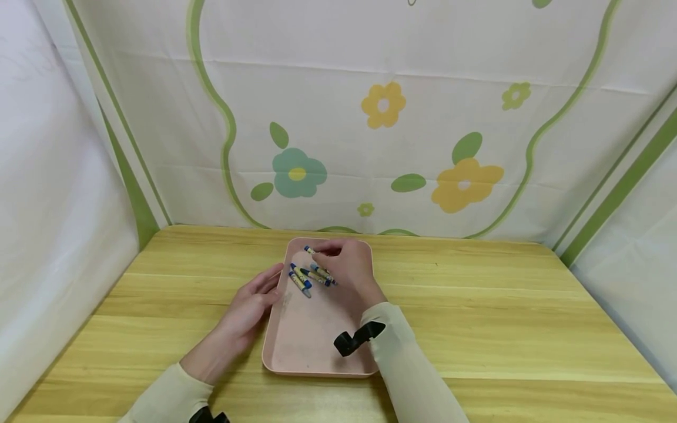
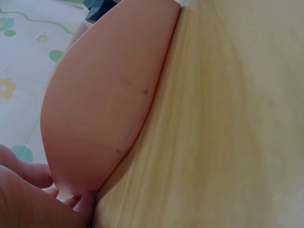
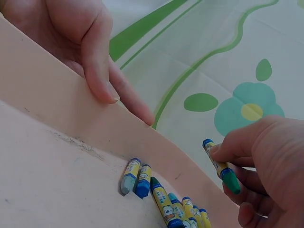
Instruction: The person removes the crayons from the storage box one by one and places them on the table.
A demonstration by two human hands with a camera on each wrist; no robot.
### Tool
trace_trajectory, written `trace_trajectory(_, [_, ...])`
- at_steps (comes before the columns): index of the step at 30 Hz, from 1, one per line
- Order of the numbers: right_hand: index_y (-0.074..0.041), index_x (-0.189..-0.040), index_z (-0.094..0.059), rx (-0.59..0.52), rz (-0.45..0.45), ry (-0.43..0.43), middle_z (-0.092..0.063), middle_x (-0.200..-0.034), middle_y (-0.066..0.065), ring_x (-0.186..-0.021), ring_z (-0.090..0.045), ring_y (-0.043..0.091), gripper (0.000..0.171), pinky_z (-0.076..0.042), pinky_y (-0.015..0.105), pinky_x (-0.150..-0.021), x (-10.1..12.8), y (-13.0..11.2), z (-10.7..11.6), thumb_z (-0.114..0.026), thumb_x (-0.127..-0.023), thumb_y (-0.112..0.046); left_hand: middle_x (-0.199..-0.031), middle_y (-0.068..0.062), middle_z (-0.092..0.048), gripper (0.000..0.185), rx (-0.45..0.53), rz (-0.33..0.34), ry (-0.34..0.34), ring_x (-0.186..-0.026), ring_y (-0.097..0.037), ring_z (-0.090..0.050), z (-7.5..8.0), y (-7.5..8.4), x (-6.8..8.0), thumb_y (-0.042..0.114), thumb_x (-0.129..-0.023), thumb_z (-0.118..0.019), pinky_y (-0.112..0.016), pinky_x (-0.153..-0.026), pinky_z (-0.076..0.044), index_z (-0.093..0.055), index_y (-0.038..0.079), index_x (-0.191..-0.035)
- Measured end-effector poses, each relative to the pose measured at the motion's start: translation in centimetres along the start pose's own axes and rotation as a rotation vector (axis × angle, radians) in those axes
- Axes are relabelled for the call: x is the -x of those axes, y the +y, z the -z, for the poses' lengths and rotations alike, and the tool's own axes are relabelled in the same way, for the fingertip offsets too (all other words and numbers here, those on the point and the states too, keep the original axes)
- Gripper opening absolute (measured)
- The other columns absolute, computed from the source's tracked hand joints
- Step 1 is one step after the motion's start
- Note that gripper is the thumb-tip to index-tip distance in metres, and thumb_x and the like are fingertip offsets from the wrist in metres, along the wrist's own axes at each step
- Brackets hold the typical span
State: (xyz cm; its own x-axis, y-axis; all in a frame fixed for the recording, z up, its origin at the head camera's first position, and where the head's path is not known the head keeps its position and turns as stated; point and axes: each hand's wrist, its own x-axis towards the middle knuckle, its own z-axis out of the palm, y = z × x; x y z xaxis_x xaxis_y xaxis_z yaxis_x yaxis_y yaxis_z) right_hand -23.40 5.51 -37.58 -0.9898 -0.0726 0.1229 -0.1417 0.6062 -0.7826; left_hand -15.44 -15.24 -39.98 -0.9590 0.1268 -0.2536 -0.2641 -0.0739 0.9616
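A pink tray (image 1: 312, 341) lies on the wooden table with several blue and green crayons (image 1: 309, 276) at its far end. My right hand (image 1: 346, 264) hovers over them and pinches one green-tipped crayon (image 3: 221, 166) between thumb and fingers, lifted off the tray floor. Several more crayons (image 3: 164, 202) lie side by side against the tray wall (image 3: 57, 104). My left hand (image 1: 251, 308) rests on the tray's left rim, its fingers (image 3: 99, 61) straight over the edge. The left wrist view shows the tray's outer wall (image 2: 104, 104) with a thumb tip (image 2: 85, 202) against it.
The table (image 1: 502, 311) is light wood and stands inside a cloth-walled booth with a flower-print backdrop (image 1: 381, 117). White cloth walls (image 1: 47, 205) close in the left and right sides.
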Motion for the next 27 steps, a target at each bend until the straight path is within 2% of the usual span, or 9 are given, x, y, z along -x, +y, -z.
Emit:
trace_trajectory(7, [-0.030,-0.101,-0.087,-0.007,-0.021,0.006,-0.080,-0.092,-0.012,-0.082,-0.071,0.007,0.013,-0.058,0.027,-0.071,0.0,-0.4,0.1,-0.085,-0.089,-0.035,-0.176,-0.014,-0.028,0.064,0.001,0.004,-0.004,-0.159,-0.033,-0.034,0.0,0.0,0.1,0.004,-0.108,-0.047,-0.052,-0.129,-0.030,-0.030,0.014,-0.168])
trace_trajectory(15, [-0.034,-0.100,-0.086,-0.093,-0.046,-0.007,-0.080,-0.091,-0.012,-0.083,-0.071,0.009,0.009,-0.058,0.029,-0.072,-0.1,-0.8,0.2,-0.083,-0.091,-0.033,-0.176,-0.013,-0.028,0.064,0.002,0.012,-0.002,-0.159,-0.033,-0.035,0.1,0.1,0.2,0.005,-0.108,-0.048,-0.051,-0.128,-0.031,-0.030,0.016,-0.169])
trace_trajectory(20, [-0.029,-0.101,-0.086,-0.137,-0.029,-0.014,-0.079,-0.095,-0.009,-0.086,-0.071,0.011,0.009,-0.059,0.029,-0.075,-0.1,-1.1,0.7,-0.082,-0.093,-0.031,-0.176,-0.012,-0.029,0.064,-0.003,0.010,-0.004,-0.158,-0.032,-0.036,0.1,0.1,0.1,0.005,-0.108,-0.048,-0.050,-0.127,-0.032,-0.030,0.016,-0.169])
trace_trajectory(27, [-0.016,-0.105,-0.085,-0.203,0.043,-0.039,-0.080,-0.100,0.002,-0.088,-0.071,0.016,0.013,-0.059,0.029,-0.075,0.0,-0.9,1.9,-0.081,-0.095,-0.023,-0.176,-0.013,-0.029,0.065,-0.001,0.009,-0.005,-0.159,-0.033,-0.035,-0.1,0.1,0.0,0.003,-0.107,-0.048,-0.049,-0.127,-0.032,-0.030,0.014,-0.168])
